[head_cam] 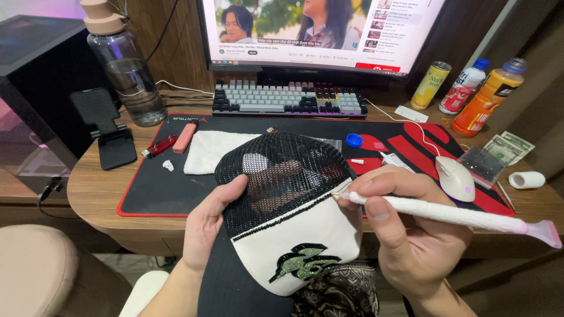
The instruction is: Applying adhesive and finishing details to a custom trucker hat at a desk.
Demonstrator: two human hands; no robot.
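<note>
Black mesh and a white front panel make up the cap (288,205), held above the near edge of the tabletop (94,188). The left hand (208,226) cups its left rim, thumb on the mesh, fingers inside. To the right, the right hand (411,229) pinches a white-wrapped pen tool (446,214) lying nearly level, pink end pointing right, tip touching the cap's right edge at the beaded band.
</note>
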